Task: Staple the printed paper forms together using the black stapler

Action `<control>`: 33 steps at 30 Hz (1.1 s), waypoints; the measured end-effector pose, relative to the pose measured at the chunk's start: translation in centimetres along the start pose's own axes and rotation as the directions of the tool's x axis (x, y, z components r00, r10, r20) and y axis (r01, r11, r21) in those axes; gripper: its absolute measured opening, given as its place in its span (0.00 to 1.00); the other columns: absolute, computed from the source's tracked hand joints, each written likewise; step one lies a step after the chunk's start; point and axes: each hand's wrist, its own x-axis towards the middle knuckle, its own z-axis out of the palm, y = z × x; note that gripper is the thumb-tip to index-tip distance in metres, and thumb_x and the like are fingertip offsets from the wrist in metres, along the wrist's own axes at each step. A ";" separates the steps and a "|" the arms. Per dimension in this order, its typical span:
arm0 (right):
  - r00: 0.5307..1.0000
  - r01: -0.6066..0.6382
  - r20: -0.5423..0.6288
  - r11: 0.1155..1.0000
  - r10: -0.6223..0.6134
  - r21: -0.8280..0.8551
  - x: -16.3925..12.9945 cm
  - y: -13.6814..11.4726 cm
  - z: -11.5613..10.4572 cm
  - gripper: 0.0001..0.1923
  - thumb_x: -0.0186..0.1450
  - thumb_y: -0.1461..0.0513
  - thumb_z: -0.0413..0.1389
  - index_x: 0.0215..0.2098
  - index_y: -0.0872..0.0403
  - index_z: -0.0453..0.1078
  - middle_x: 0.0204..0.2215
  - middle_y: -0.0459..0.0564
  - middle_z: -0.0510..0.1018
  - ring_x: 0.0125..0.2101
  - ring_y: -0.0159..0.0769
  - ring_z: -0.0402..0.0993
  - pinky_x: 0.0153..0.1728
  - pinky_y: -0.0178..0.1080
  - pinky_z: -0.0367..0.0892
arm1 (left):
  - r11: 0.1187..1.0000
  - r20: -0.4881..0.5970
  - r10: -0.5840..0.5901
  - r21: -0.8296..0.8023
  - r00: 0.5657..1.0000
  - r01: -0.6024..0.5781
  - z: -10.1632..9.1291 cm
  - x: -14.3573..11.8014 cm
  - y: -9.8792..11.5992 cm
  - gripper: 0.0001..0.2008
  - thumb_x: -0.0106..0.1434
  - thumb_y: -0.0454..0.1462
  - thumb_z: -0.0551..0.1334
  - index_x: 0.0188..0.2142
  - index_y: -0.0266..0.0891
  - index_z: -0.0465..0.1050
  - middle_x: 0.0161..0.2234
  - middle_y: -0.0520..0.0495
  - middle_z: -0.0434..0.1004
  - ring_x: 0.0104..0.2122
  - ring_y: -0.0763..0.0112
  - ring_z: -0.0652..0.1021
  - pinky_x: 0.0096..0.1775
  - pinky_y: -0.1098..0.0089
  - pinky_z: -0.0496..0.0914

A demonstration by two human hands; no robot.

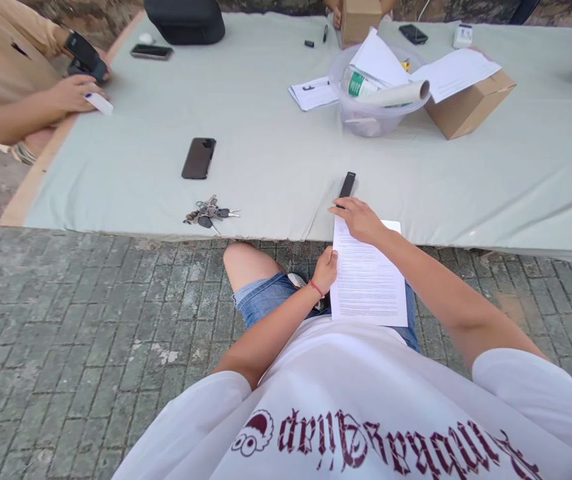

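Hands on a printed sheet of paper (366,280), seen from above, at the near edge of a table covered in a pale green cloth (266,133). Left hand (325,268) at the sheet's left edge, wrist bent, forearm angled up from lower left, fingers curled and pinched on the paper's margin; red string bracelet (316,288) on that wrist. Right hand (359,219) flat across the sheet's top left corner, palm down, fingers spread and extended leftward, arm stretched in from the lower right. Sheet lying over the lap, top end resting on the table edge. Slim black device (347,184) on the cloth just beyond the right hand's fingers. Bunch of keys (209,212) and dark phone (199,158) further left. Far side: clear plastic tub (366,113) with papers and a bottle, beside a cardboard box (469,107). Another person's hand (73,92) at upper left, on a small white object.
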 end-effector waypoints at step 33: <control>0.917 -0.399 0.109 0.899 0.385 0.180 -0.2 5.6 -1.8 0.15 0.70 0.59 0.51 0.41 0.52 0.80 0.44 0.51 0.84 0.43 0.43 0.78 0.46 0.42 0.69 | 0.963 -0.047 -0.230 -0.155 0.972 0.221 -1.2 -0.5 0.9 0.16 0.71 0.48 0.59 0.32 0.40 0.68 0.31 0.50 0.74 0.34 0.68 0.72 0.41 0.66 0.70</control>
